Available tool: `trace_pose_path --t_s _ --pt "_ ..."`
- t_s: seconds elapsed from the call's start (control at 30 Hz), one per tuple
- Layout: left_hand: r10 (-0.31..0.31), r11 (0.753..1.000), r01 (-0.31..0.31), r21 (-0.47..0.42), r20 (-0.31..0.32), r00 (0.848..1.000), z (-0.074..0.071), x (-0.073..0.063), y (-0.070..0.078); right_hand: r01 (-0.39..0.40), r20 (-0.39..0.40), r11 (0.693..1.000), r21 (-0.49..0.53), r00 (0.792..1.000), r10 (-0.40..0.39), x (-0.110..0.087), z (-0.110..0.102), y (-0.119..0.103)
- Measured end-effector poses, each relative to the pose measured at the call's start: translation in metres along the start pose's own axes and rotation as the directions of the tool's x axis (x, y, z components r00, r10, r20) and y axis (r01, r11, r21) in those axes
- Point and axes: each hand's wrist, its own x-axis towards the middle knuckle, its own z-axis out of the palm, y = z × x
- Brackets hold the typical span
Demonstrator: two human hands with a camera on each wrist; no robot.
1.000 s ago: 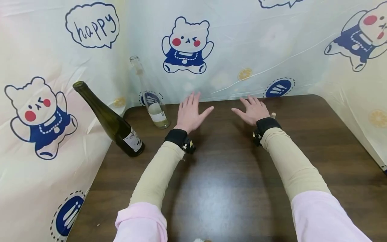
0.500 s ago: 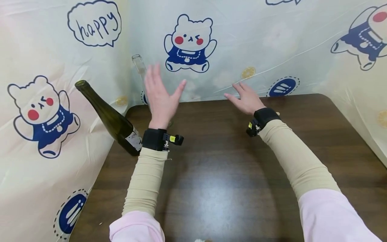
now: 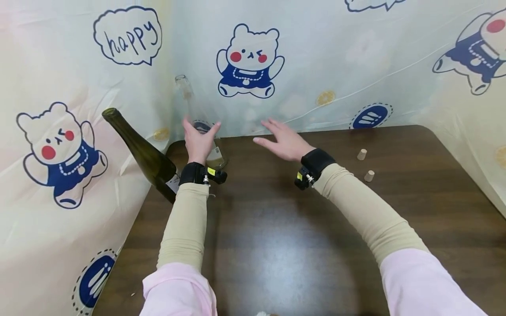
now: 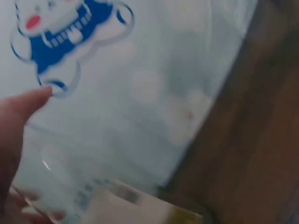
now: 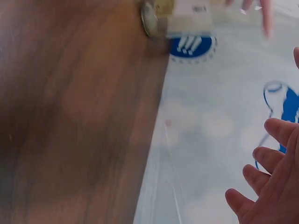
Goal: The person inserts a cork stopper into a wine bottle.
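My left hand (image 3: 199,141) is at the clear glass bottle (image 3: 216,159), thumb and fingers spread. It covers part of the bottle in the head view; whether it touches the glass I cannot tell. In the left wrist view the thumb (image 4: 32,101) points out straight, with the bottle's label (image 4: 135,205) below, blurred. Pale liquid lies in the bottle's bottom. Over the table's far part, my right hand (image 3: 285,141) has its fingers extended and holds nothing. A dark green bottle (image 3: 144,153) with a white label stands left of the left hand, its base hidden by the forearm.
Two small corks (image 3: 361,154) sit on the brown wooden table (image 3: 284,245), right of the right wrist. A printed curtain (image 3: 308,52) hangs along the back and sides. A small whitish thing (image 3: 262,314) shows at the front edge.
My left hand rose and went left, then came down by the clear bottle. My right hand moved left, so both corks now show. The bottles appear to stand where they were.
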Motion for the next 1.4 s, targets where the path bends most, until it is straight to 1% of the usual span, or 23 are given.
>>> trace_pose_path --t_s 0.07,0.1,0.13,0.2,0.3,0.33,0.4,0.43,0.5,0.57,0.63,0.67,0.73,0.77,0.83,0.9,1.03,1.07,1.13,1.17,1.3,1.4 --pt "0.003 1.000 -0.003 0.018 0.033 0.999 0.002 -0.001 -0.010 0.004 0.028 1.000 -0.022 1.000 -0.003 0.001 0.009 -0.003" --pt "0.008 0.999 -0.010 0.032 0.042 0.999 0.002 -0.001 -0.013 0.004 0.038 1.000 -0.031 0.999 -0.003 0.002 0.013 -0.003" --pt "0.016 0.999 -0.018 0.039 0.051 0.999 0.002 -0.002 -0.014 0.002 0.044 0.999 -0.040 0.999 0.000 0.002 0.016 -0.004" --pt "0.035 0.998 -0.038 0.041 0.079 0.996 0.002 -0.004 -0.012 0.001 0.048 0.998 -0.056 0.999 0.002 0.002 0.018 -0.003" --pt "0.077 0.995 -0.085 0.052 0.130 0.989 0.004 -0.009 0.000 0.005 0.046 0.998 -0.069 0.999 -0.002 0.000 0.018 0.000" --pt "0.106 0.992 -0.115 0.054 0.146 0.984 0.005 -0.011 0.007 0.010 0.043 0.998 -0.062 0.999 -0.007 0.000 0.017 0.000" --pt "0.171 0.982 -0.183 0.053 0.180 0.969 0.008 -0.018 0.022 0.016 0.028 0.999 -0.039 0.999 -0.015 -0.001 0.015 0.001" --pt "0.207 0.974 -0.220 0.049 0.195 0.959 0.010 -0.022 0.031 0.014 0.019 1.000 -0.021 1.000 -0.013 -0.001 0.015 0.001" --pt "0.285 0.955 -0.296 0.019 0.226 0.932 0.015 -0.032 0.047 0.015 -0.007 1.000 0.026 1.000 -0.014 -0.004 0.014 0.002" --pt "0.355 0.933 -0.358 -0.038 0.261 0.898 0.020 -0.044 0.061 0.014 -0.040 0.996 0.084 0.999 -0.011 -0.011 0.015 0.002" --pt "0.413 0.910 -0.397 -0.116 0.298 0.861 0.026 -0.058 0.071 0.031 -0.074 0.990 0.138 0.997 -0.021 -0.022 0.018 0.004" --pt "0.435 0.900 -0.406 -0.157 0.316 0.843 0.030 -0.065 0.074 0.048 -0.089 0.985 0.163 0.996 -0.033 -0.030 0.019 0.006" --pt "0.459 0.888 -0.406 -0.217 0.348 0.817 0.035 -0.079 0.079 0.091 -0.113 0.973 0.213 0.991 -0.068 -0.046 0.021 0.010" --pt "0.470 0.881 -0.404 -0.246 0.362 0.805 0.038 -0.086 0.081 0.115 -0.123 0.966 0.232 0.988 -0.089 -0.054 0.022 0.012" --pt "0.482 0.874 -0.401 -0.275 0.385 0.787 0.042 -0.099 0.084 0.151 -0.134 0.954 0.261 0.984 -0.119 -0.071 0.022 0.016" --pt "0.500 0.865 -0.410 -0.290 0.409 0.763 0.047 -0.110 0.087 0.166 -0.146 0.948 0.270 0.981 -0.130 -0.085 0.021 0.020" --pt "0.543 0.840 -0.448 -0.308 0.464 0.700 0.058 -0.127 0.092 0.147 -0.158 0.957 0.250 0.981 -0.109 -0.109 0.017 0.027" --pt "0.548 0.836 -0.456 -0.305 0.477 0.687 0.061 -0.130 0.093 0.135 -0.156 0.958 0.252 0.983 -0.098 -0.114 0.017 0.029" --pt "0.558 0.829 -0.471 -0.301 0.493 0.668 0.066 -0.136 0.094 0.115 -0.145 0.958 0.261 0.986 -0.079 -0.122 0.016 0.032" --pt "0.559 0.828 -0.476 -0.295 0.499 0.663 0.069 -0.139 0.094 0.105 -0.138 0.958 0.267 0.988 -0.070 -0.126 0.017 0.034" --pt "0.559 0.825 -0.491 -0.278 0.518 0.647 0.079 -0.149 0.093 0.081 -0.123 0.957 0.279 0.991 -0.048 -0.137 0.019 0.040" --pt "0.549 0.831 -0.488 -0.266 0.537 0.641 0.085 -0.154 0.091 0.072 -0.123 0.955 0.287 0.992 -0.037 -0.143 0.022 0.046"
